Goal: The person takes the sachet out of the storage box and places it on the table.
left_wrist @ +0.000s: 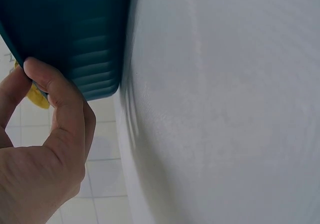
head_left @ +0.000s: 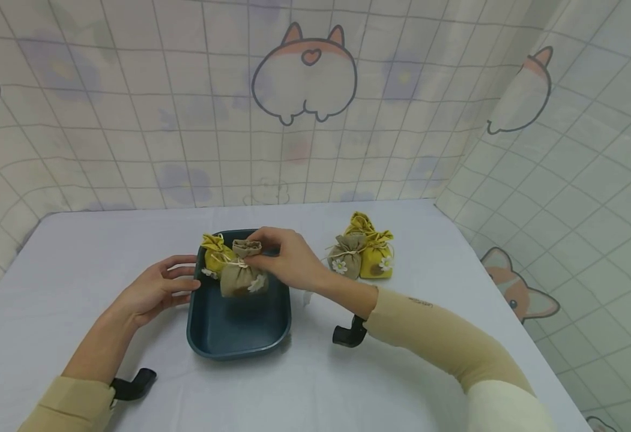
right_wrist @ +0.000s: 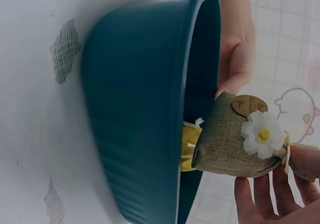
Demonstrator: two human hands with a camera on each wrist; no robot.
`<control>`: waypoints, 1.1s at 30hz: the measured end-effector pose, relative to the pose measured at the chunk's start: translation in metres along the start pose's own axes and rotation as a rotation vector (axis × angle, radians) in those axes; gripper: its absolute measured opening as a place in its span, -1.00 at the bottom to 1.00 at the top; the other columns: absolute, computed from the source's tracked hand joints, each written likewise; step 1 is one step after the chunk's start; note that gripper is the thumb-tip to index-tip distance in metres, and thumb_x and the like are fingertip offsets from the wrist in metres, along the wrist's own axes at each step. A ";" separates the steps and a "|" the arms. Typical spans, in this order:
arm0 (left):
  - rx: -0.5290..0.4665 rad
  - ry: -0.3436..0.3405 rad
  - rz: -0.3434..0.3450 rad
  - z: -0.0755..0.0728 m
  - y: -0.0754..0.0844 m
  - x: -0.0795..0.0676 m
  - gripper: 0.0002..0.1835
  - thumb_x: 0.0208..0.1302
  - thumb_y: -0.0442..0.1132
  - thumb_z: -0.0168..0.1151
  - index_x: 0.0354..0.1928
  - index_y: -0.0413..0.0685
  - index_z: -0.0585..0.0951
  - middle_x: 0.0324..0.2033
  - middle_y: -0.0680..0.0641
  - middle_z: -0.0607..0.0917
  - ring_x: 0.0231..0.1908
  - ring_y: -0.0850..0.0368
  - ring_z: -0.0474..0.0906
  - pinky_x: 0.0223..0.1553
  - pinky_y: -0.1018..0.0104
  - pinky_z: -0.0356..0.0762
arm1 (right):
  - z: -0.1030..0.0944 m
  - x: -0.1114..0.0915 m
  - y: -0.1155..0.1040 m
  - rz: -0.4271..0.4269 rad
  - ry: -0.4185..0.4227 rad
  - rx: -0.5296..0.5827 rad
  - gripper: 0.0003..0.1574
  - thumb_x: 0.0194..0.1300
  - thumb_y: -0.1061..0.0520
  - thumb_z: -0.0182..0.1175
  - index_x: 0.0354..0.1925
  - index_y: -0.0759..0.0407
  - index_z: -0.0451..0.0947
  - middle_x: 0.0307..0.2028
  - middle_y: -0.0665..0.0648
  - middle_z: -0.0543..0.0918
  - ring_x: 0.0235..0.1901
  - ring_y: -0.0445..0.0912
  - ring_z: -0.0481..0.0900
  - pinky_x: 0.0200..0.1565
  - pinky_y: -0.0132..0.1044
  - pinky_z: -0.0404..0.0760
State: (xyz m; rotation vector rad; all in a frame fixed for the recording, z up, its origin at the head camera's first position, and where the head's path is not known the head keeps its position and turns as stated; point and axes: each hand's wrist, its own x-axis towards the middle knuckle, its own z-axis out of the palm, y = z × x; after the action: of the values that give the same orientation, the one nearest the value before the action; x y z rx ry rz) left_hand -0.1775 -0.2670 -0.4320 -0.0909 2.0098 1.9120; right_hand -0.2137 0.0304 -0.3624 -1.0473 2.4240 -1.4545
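My right hand (head_left: 288,258) pinches the gathered neck of a brown drawstring pouch (head_left: 244,281) and holds it over the dark teal basin (head_left: 239,355). A white cloth daisy and a round tag show on this pouch in the right wrist view. Inside the basin's far left corner sits a yellow pouch (head_left: 218,258), partly behind the brown one. My left hand (head_left: 155,291) grips the basin's left rim, fingertips at the edge in the left wrist view.
Right of the basin, another brown pouch (head_left: 346,257) and two yellow pouches, one in front (head_left: 377,259) and one behind (head_left: 359,222), stand bunched together on the white-covered table (head_left: 401,384). A tile-patterned curtain (head_left: 185,120) hangs behind the table and along its right side.
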 end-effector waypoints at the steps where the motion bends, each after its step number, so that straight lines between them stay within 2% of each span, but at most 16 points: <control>1: 0.001 0.001 -0.002 0.000 0.000 0.000 -0.16 0.38 -0.34 0.35 0.55 -0.26 0.09 0.13 -0.13 0.52 -0.10 0.15 0.63 -0.08 0.23 0.65 | -0.002 -0.001 -0.001 0.002 0.003 0.003 -0.63 0.37 0.18 0.39 0.12 0.17 0.65 -0.04 0.06 0.73 -0.06 -0.18 0.65 -0.11 -0.35 0.63; 10: 0.012 0.001 -0.006 0.002 0.000 0.000 -0.17 0.39 -0.35 0.33 0.55 -0.25 0.09 0.26 -0.28 0.43 -0.06 0.12 0.62 -0.07 0.24 0.64 | -0.017 -0.017 -0.001 0.023 0.046 0.050 -0.71 0.37 0.23 0.37 0.06 0.18 0.67 -0.09 0.03 0.73 -0.09 -0.15 0.66 -0.15 -0.30 0.67; 16: 0.019 0.008 -0.014 0.003 0.002 -0.001 -0.17 0.40 -0.36 0.31 0.56 -0.24 0.08 0.29 -0.31 0.39 -0.07 0.13 0.62 -0.07 0.24 0.64 | -0.033 -0.029 -0.002 0.028 0.058 0.099 -0.74 0.39 0.27 0.34 0.04 0.22 0.66 -0.09 0.06 0.72 -0.05 -0.10 0.64 -0.05 -0.26 0.68; 27: 0.021 0.004 0.001 0.002 0.003 -0.002 -0.17 0.38 -0.35 0.33 0.55 -0.25 0.09 0.28 -0.32 0.39 -0.09 0.14 0.62 -0.08 0.24 0.64 | -0.056 -0.055 0.003 0.068 0.110 0.110 -0.79 0.39 0.25 0.35 -0.01 0.18 0.67 -0.08 0.05 0.72 -0.03 -0.06 0.63 -0.04 -0.16 0.68; 33: 0.030 0.010 -0.011 0.002 0.003 -0.002 -0.17 0.39 -0.35 0.32 0.56 -0.24 0.08 0.31 -0.33 0.37 -0.09 0.14 0.62 -0.08 0.24 0.64 | -0.068 -0.070 0.009 0.128 0.150 0.102 -0.75 0.37 0.24 0.37 0.01 0.19 0.66 -0.06 0.08 0.73 -0.01 -0.01 0.68 -0.06 -0.16 0.65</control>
State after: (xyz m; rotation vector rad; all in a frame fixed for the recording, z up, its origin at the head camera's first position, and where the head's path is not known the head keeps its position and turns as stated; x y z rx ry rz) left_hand -0.1763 -0.2651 -0.4291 -0.1038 2.0396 1.8784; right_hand -0.1950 0.1262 -0.3505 -0.7730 2.4340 -1.6478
